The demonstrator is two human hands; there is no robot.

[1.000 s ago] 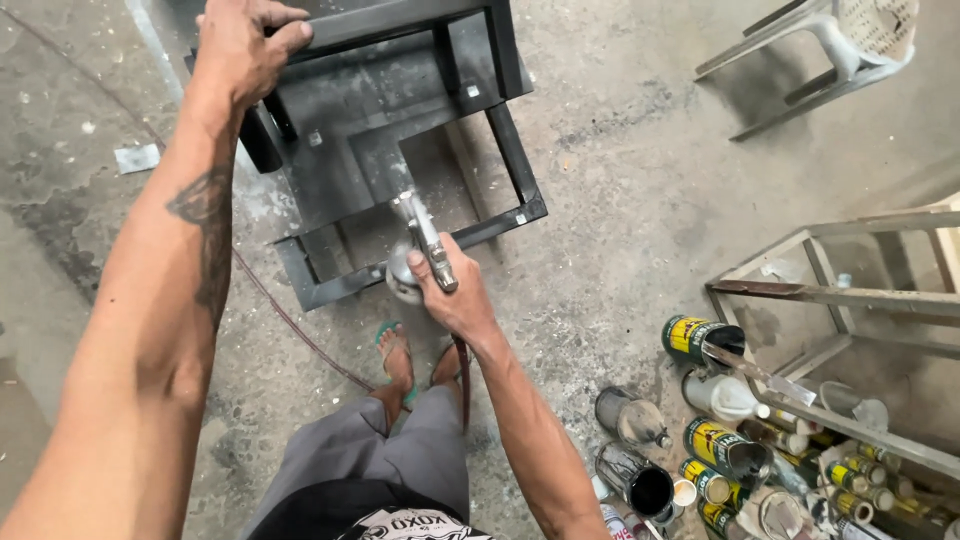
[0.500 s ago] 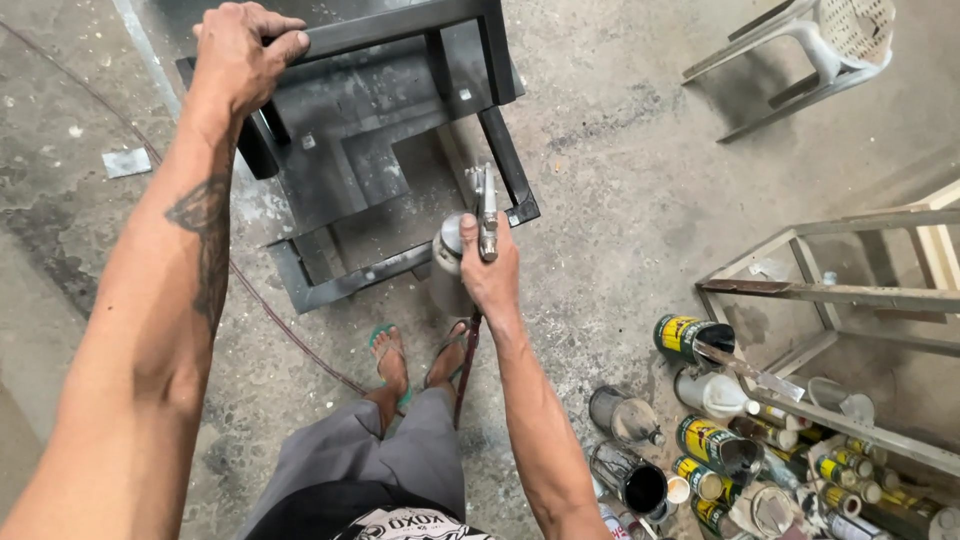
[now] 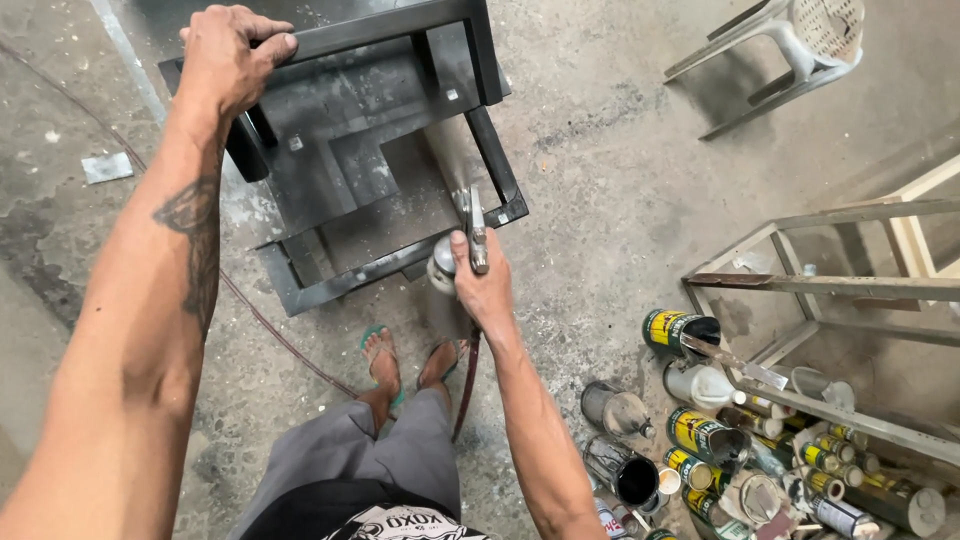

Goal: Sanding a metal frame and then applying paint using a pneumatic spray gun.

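Note:
A dark painted metal frame (image 3: 380, 150) stands on the concrete floor in front of me. My left hand (image 3: 225, 55) grips its upper left bar. My right hand (image 3: 480, 285) holds a metal spray gun (image 3: 474, 235) with a round cup (image 3: 441, 265) on its left side. The gun's nozzle points at the frame's lower right corner (image 3: 505, 205). A reddish hose (image 3: 465, 380) runs down from the gun past my sandalled feet (image 3: 400, 360).
Several paint cans and bottles (image 3: 720, 440) are heaped on the floor at lower right, beside a bare metal rack frame (image 3: 800, 285). A white plastic chair (image 3: 790, 40) stands at upper right. A thin hose (image 3: 270, 330) crosses the floor at left.
My right hand has carried the spray gun to the right, from the frame's middle bottom to its lower right corner. My left hand keeps its grip on the top bar.

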